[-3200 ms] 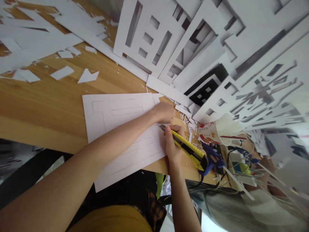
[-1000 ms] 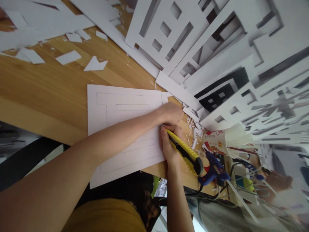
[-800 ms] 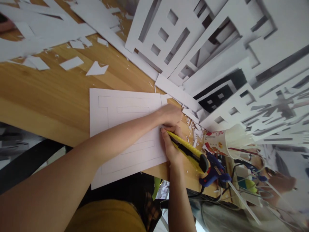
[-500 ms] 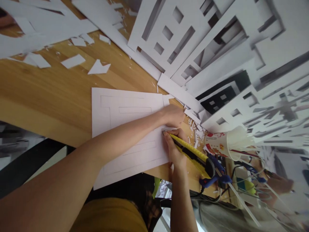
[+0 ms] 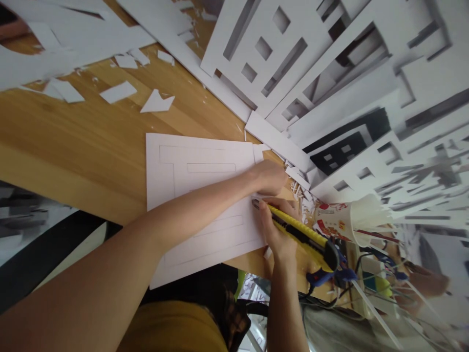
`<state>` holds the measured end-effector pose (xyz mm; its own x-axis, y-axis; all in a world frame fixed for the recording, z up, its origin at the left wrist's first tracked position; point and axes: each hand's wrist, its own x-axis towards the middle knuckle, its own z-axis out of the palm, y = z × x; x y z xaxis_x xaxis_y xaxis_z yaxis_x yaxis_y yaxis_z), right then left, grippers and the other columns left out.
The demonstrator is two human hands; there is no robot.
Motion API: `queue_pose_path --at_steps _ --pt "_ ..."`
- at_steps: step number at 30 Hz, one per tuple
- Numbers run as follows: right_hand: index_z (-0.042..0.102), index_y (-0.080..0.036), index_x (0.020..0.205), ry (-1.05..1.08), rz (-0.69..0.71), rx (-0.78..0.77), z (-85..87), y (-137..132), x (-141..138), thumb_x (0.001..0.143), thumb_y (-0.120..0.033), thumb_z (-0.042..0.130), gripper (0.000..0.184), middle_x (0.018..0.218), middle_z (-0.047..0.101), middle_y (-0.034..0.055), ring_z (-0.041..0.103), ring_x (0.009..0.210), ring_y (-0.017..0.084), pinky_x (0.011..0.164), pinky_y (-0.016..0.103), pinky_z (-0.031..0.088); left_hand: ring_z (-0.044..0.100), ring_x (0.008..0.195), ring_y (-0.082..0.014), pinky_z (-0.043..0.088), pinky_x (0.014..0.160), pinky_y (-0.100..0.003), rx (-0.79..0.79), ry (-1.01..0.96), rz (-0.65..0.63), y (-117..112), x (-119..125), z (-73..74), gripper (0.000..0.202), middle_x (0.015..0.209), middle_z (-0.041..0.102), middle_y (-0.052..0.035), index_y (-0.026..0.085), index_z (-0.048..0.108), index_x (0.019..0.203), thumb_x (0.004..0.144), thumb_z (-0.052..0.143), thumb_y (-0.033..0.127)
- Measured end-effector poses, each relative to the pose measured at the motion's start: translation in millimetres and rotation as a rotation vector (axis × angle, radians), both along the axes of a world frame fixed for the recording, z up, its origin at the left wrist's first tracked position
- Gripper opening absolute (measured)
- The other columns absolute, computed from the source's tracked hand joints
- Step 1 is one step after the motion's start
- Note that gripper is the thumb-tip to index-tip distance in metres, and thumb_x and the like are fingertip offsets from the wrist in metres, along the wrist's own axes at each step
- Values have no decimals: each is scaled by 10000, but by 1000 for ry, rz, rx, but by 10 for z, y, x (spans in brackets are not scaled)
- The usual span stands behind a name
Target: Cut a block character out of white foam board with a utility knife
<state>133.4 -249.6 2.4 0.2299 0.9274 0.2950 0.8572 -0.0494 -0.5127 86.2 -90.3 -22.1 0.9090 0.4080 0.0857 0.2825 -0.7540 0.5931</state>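
A white sheet of card (image 5: 190,171) with pencilled rectangles lies on the wooden table (image 5: 73,142), its near corner overhanging the edge. My left hand (image 5: 269,177) rests on the sheet's right edge with the fingers curled down, pressing it flat. Just below it, my right hand (image 5: 278,230) is closed round a yellow and black utility knife (image 5: 304,234). The knife's tip meets the card close to my left hand's fingers.
Large white cut-out panels (image 5: 330,73) with window holes fill the back and right. Paper scraps (image 5: 117,91) litter the far left of the table. A paper cup (image 5: 340,222), a blue glue gun (image 5: 330,276) and cables crowd the right front edge.
Both hands hold the same places on the sheet. The knife has slid slightly along the card's right edge towards me; the view has shifted a little.
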Motion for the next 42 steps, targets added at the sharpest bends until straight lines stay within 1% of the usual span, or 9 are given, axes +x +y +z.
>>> queue_pose_path --at_steps 2,5,8,11,15,21,26,33,42 --pt "718 -223 864 92 -4 109 36 23 -36 861 -388 726 165 808 699 4 589 818 208 806 383 425 644 691 -238 360 579 -323 70 54 -5 -12 -24 45 223 830 762 -171 90 784 834 761 578 131" --pt "596 -221 775 502 -39 411 53 65 -189 893 -313 642 157 763 690 -24 632 759 179 818 379 466 639 691 -224 333 564 -322 107 67 -1 -24 -57 89 256 847 765 -159 101 787 897 818 550 158" --pt "443 -225 679 763 8 559 57 108 -354 906 -239 532 244 550 532 -88 535 553 117 863 377 461 614 655 -203 319 552 -318 103 83 -5 -25 -63 88 258 817 759 -139 115 785 916 835 546 169" --pt "345 -215 612 813 58 576 63 127 -417 889 -190 509 323 461 343 -107 349 441 88 786 341 442 593 633 -196 317 551 -322 95 100 5 -23 -52 76 256 786 753 -129 127 786 886 840 539 171" --pt "278 -201 597 903 107 531 37 66 -365 898 -223 529 392 474 258 -96 270 454 91 698 301 384 594 645 -192 324 562 -321 84 114 20 -29 -45 89 244 787 752 -131 130 786 854 851 549 187" --pt "315 -211 609 886 156 495 -58 -115 -327 907 -265 566 394 514 308 -95 334 501 104 917 370 390 618 690 -193 331 567 -309 97 147 11 -27 -46 101 277 862 772 -141 122 787 903 881 521 199" --pt "339 -221 616 873 123 493 -89 -177 -352 898 -262 565 365 530 315 -91 360 516 112 994 427 387 622 692 -207 332 573 -320 102 170 10 -19 -51 103 317 886 777 -150 120 797 912 891 493 206" --pt "321 -223 606 797 121 506 -106 -175 -374 898 -282 550 376 530 294 -89 361 510 114 829 425 438 590 626 -194 298 552 -327 92 162 19 -21 -53 104 306 854 773 -141 127 801 902 870 507 204" --pt "344 -207 608 859 118 485 -104 -259 -380 883 -235 551 345 553 321 -81 367 544 108 861 415 419 606 666 -200 295 574 -334 94 157 28 -21 -41 89 292 832 764 -140 123 796 866 877 517 210"
